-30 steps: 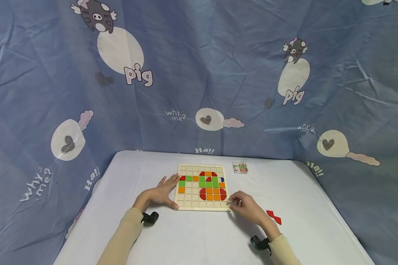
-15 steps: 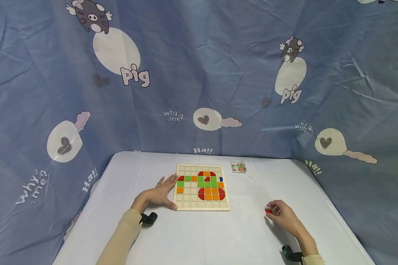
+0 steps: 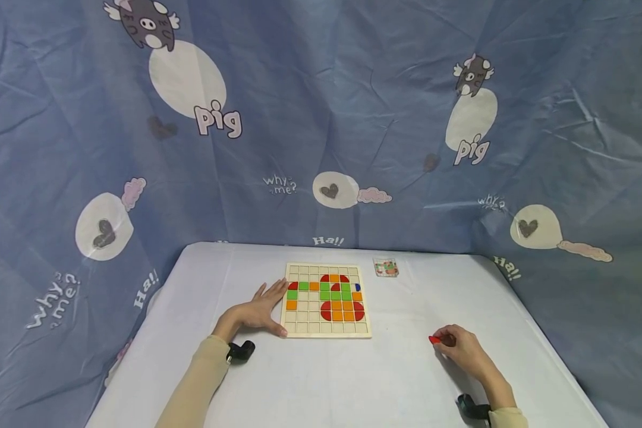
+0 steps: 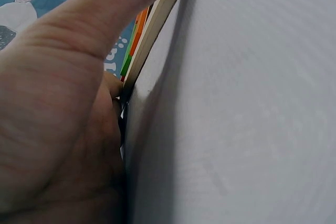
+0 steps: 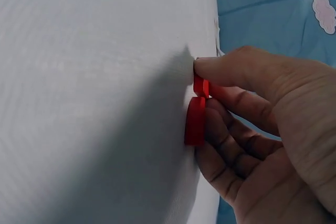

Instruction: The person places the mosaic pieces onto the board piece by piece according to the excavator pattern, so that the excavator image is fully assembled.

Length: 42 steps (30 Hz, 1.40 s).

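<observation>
A wooden grid board (image 3: 307, 327) lies on the table, partly filled with red, green and orange pieces and one small blue piece (image 3: 358, 287). My left hand (image 3: 257, 310) rests against its left side, fingers spread and thumb at the near corner. To the right of the board, my right hand (image 3: 462, 348) pinches a small red tile (image 5: 200, 84) between thumb and index finger, close to the tabletop. Just below it, in the right wrist view, a second red tile (image 5: 195, 121) stands beside the curled other fingers. The fingers hide part of both tiles.
A small picture card (image 3: 386, 267) lies behind the board to its right. The white tabletop (image 3: 321, 380) ends at a blue printed curtain (image 3: 278, 148) at the back and sides. Each wrist wears a black camera, such as the right one (image 3: 472, 408).
My right hand has left the board's near right corner and moved right to the red tiles, where it now pinches one. My left hand stays at the board's left side.
</observation>
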Available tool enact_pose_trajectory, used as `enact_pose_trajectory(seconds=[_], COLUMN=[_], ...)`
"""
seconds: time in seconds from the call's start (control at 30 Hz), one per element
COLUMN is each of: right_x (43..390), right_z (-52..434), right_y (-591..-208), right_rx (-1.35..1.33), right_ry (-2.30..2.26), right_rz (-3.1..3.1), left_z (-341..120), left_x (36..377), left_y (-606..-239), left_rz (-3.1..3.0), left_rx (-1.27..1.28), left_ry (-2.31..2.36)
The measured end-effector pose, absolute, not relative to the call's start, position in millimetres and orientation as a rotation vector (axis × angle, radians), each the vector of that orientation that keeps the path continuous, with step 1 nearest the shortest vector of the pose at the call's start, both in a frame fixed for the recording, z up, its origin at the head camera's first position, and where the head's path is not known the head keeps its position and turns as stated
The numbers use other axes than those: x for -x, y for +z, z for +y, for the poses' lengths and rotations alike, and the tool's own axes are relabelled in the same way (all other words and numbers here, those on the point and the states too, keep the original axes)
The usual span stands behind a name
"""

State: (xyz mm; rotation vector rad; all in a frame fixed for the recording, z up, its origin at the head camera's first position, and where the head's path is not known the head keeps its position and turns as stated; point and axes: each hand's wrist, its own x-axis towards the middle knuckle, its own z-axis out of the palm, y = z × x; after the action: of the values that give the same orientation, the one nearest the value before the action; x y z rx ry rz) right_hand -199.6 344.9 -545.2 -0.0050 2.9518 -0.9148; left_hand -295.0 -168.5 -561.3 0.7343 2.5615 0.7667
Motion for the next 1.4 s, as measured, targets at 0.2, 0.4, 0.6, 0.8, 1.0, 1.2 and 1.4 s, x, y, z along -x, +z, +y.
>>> enact_pose_trajectory(seconds=[0.2, 0.4, 0.6, 0.8, 1.0, 1.2, 1.4], right_x=[204.4, 211.7, 221.6, 230.5, 241.6, 252.4, 263.4], right_z=[335.0, 298.5, 243.4, 185.6, 123.1, 75.5, 46.5], right_y=[-546.4, -545.8, -542.9, -538.4, -537.1, -541.7, -545.5], right_rx=[0.018, 0.146, 0.359, 0.586, 0.774, 0.831, 0.828], right_ry=[-0.966, -1.013, -1.032, -1.004, -0.975, -0.942, -0.942], right_rz=[2.965, 2.969, 2.943, 2.884, 2.840, 2.809, 2.809], left_z=[-168.7, -168.6, -169.1, -169.5, -170.7, -171.2, -171.8], left_x=[295.2, 294.3, 295.3, 296.0, 296.1, 296.6, 297.0], left_y=[-560.0, -559.9, -562.5, -564.6, -563.5, -564.3, -563.3], left_rz=[2.560, 2.559, 2.556, 2.559, 2.573, 2.572, 2.560], left_rx=[-0.741, -0.746, -0.756, -0.753, -0.734, -0.761, -0.772], left_ry=[0.769, 0.779, 0.791, 0.785, 0.778, 0.764, 0.767])
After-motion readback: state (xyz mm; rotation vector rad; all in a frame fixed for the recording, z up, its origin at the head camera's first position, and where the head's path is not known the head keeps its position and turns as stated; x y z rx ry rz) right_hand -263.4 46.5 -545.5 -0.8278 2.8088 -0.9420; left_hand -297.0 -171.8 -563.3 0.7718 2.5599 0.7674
